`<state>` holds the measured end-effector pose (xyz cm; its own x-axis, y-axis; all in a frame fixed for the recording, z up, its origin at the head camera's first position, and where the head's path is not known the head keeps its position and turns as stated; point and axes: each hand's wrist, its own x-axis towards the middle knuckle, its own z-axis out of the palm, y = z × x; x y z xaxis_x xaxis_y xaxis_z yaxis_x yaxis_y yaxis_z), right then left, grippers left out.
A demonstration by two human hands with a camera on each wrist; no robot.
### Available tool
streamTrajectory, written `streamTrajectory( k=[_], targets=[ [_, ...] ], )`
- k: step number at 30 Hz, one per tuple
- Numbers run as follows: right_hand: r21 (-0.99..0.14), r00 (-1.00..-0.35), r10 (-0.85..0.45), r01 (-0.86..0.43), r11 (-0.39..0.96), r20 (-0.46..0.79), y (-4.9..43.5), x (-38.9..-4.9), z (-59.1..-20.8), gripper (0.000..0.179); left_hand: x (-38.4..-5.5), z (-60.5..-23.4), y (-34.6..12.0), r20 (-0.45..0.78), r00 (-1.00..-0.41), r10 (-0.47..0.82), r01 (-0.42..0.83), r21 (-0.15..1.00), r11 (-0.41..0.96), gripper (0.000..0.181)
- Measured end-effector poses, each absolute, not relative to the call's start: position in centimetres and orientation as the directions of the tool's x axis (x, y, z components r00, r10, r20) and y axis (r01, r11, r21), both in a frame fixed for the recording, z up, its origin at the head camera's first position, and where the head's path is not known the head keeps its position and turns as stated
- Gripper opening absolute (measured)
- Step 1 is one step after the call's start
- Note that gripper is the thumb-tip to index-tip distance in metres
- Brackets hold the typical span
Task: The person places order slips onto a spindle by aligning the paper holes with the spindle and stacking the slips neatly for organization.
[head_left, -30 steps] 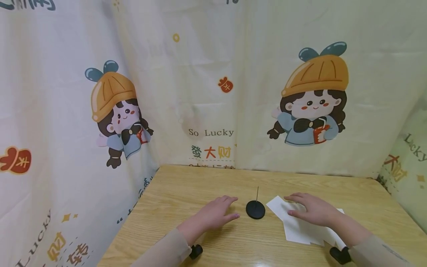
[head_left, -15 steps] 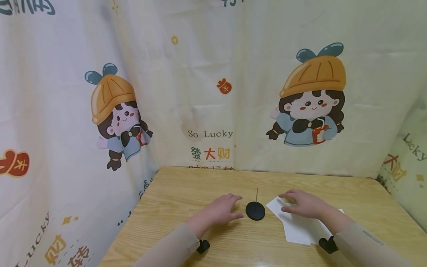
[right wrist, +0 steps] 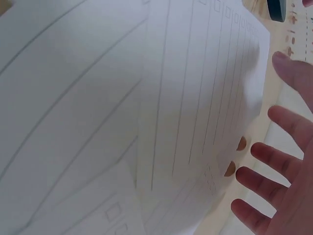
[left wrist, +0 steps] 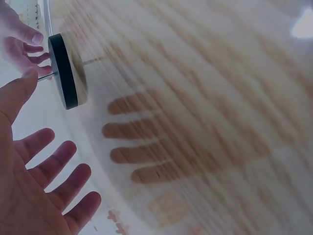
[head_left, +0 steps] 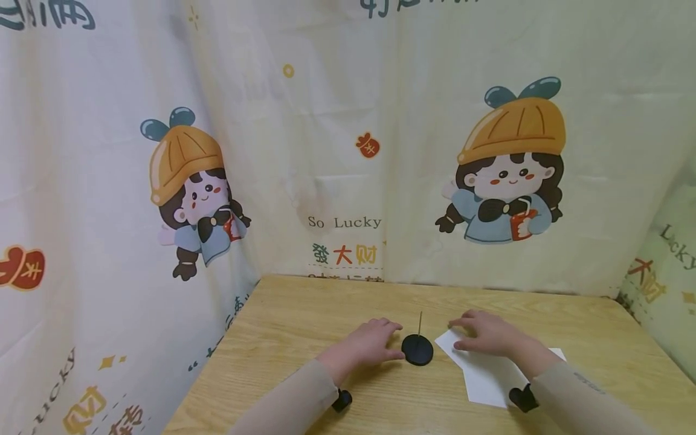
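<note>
A paper spike [head_left: 417, 352], a black round base with a thin metal rod standing upright, sits on the wooden table. Just left of it is my left hand [head_left: 367, 342], fingers spread, its thumb tip right at the base's edge in the head view. In the left wrist view the thumb overlaps the rod near the base [left wrist: 62, 73]. My right hand [head_left: 489, 336] hovers over loose white paper sheets [head_left: 489, 380] right of the spike, fingers apart and nothing held. The right wrist view shows printed lines and small boxes on the overlapping sheets [right wrist: 181, 88].
The wooden table [head_left: 304, 302] reaches back to a cream curtain [head_left: 337, 121] printed with cartoon figures, which also hangs on the left and right sides. Black wrist straps [head_left: 342, 400] show at both sleeves.
My left hand has moved right, up to the base of the paper spike. My right hand has shifted left over the sheets. The spike and sheets stay in place.
</note>
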<state>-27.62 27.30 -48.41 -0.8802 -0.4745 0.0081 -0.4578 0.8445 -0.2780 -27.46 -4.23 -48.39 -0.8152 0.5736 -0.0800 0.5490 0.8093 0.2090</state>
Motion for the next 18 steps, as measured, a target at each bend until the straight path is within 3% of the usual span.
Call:
streamTrajectory(
  k=[18],
  targets=[
    [-0.223, -0.894, -0.447, -0.441, 0.869, 0.024, 26.6, -28.0, -49.0, 0.055, -28.1, -48.5, -2.6, -0.093, -0.8, 0.592, 0.583, 0.107, 0.805, 0.064]
  ],
)
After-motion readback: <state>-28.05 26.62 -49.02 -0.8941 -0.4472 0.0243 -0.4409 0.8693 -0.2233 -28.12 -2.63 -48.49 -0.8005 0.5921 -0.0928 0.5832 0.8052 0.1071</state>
